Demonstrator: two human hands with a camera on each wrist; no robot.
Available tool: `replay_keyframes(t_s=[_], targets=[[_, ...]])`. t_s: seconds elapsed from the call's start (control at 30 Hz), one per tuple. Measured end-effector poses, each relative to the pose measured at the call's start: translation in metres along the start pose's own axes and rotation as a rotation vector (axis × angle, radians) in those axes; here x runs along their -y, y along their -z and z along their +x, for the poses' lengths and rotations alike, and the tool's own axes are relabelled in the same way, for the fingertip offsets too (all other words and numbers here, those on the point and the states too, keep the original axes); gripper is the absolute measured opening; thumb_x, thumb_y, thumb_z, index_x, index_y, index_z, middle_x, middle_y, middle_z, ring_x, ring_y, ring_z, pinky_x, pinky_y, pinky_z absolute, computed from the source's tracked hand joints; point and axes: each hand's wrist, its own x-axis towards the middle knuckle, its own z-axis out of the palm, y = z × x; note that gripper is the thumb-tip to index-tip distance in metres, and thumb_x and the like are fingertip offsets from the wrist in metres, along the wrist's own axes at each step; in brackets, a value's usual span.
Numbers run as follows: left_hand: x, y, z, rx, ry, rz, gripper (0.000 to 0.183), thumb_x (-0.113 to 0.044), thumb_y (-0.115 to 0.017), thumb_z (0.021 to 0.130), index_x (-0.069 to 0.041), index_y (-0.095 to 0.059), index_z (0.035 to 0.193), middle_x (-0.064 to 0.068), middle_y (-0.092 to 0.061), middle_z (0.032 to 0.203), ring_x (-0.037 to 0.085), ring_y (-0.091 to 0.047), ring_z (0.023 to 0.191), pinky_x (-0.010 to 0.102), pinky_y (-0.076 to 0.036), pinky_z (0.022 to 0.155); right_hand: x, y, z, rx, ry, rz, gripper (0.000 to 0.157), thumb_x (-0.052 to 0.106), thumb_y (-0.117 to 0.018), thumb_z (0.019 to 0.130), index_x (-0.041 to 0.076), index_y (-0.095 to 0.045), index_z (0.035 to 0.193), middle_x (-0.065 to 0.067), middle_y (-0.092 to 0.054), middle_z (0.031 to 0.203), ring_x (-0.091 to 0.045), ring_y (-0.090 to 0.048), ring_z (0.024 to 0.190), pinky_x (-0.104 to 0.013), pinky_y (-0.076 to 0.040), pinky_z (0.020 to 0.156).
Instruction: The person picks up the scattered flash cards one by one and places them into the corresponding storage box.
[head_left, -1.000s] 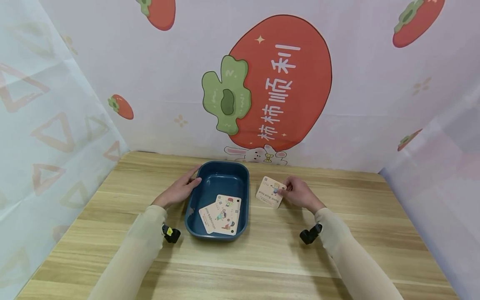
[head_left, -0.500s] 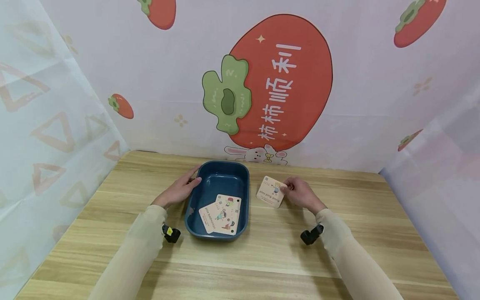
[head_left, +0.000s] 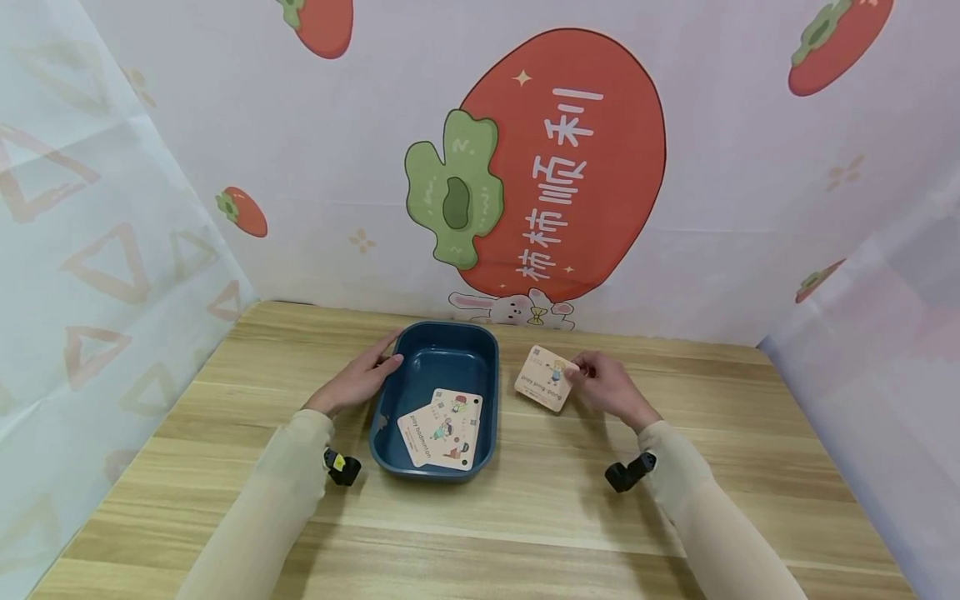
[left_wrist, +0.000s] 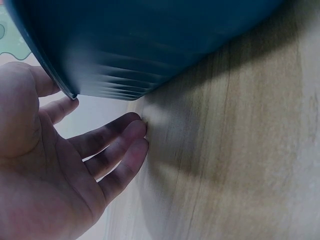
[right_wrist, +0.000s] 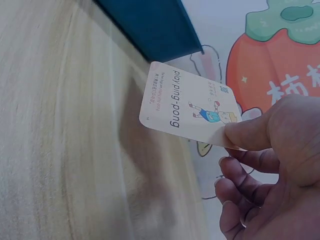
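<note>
A dark blue rectangular tray [head_left: 420,375] stands on the wooden table, with two overlapping picture cards [head_left: 453,429] inside near its front end. My left hand [head_left: 362,382] holds the tray's left rim between thumb and forefinger; in the left wrist view, the other fingers stretch below the rim toward the tabletop. Right of the tray, my right hand [head_left: 609,387] pinches a cream picture card [right_wrist: 185,102] by its edge, thumb on top. The card reads "play ping-pong", shows a child with a bat, and hangs tilted above the table with its shadow beneath.
Wooden tabletop [head_left: 480,542] extends on both sides and in front of the tray. A white sheet printed with persimmons [head_left: 585,183] rises behind the table's back edge, and pale sheets hang at both sides.
My right hand has shifted slightly to the right with the ping-pong card, whose tilt has changed a little. The left hand and the tray have stayed in place.
</note>
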Motion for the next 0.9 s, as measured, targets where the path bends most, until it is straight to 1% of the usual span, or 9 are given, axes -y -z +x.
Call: replay_keyframes(t_s=[0.17, 0.33, 0.57, 0.9], targets=[[0.001, 0.000, 0.000, 0.000, -0.002, 0.003, 0.063, -0.040, -0.038, 0.111, -0.021, -0.012, 0.165, 0.027, -0.035, 0.157, 0.047, -0.039, 0.141, 0.067, -0.028, 0.113, 0.004, 0.003, -0.002, -0.026, 0.029, 0.000, 0.020, 0.016, -0.058, 0.103, -0.003, -0.066, 0.107, -0.011, -0.056, 0.088, -0.025, -0.050, 0.082, -0.034, -0.041, 0.065], [0.002, 0.000, 0.000, 0.002, -0.001, -0.001, 0.063, -0.040, -0.038, 0.111, -0.020, -0.012, 0.165, 0.027, -0.034, 0.158, 0.047, -0.038, 0.141, 0.067, -0.027, 0.113, 0.010, 0.004, -0.004, -0.040, 0.036, -0.008, 0.019, 0.015, -0.059, 0.103, -0.002, -0.065, 0.106, -0.010, -0.055, 0.088, -0.025, -0.049, 0.082, -0.034, -0.041, 0.064], [0.002, 0.000, 0.001, 0.004, 0.001, 0.001, 0.063, -0.040, -0.038, 0.111, -0.020, -0.012, 0.165, 0.027, -0.033, 0.159, 0.047, -0.037, 0.142, 0.067, -0.027, 0.113, 0.019, 0.005, -0.006, -0.064, 0.064, 0.015, 0.019, 0.013, -0.060, 0.102, -0.004, -0.066, 0.110, -0.012, -0.059, 0.094, -0.027, -0.051, 0.085, -0.034, -0.044, 0.065], [-0.001, -0.001, 0.001, -0.005, 0.011, 0.003, 0.062, -0.038, -0.039, 0.111, -0.019, -0.013, 0.165, 0.026, -0.032, 0.159, 0.048, -0.038, 0.141, 0.069, -0.027, 0.112, 0.033, 0.006, -0.011, -0.090, 0.105, 0.015, 0.014, 0.011, -0.063, 0.100, -0.002, -0.068, 0.105, -0.012, -0.060, 0.094, -0.027, -0.052, 0.084, -0.034, -0.044, 0.065]])
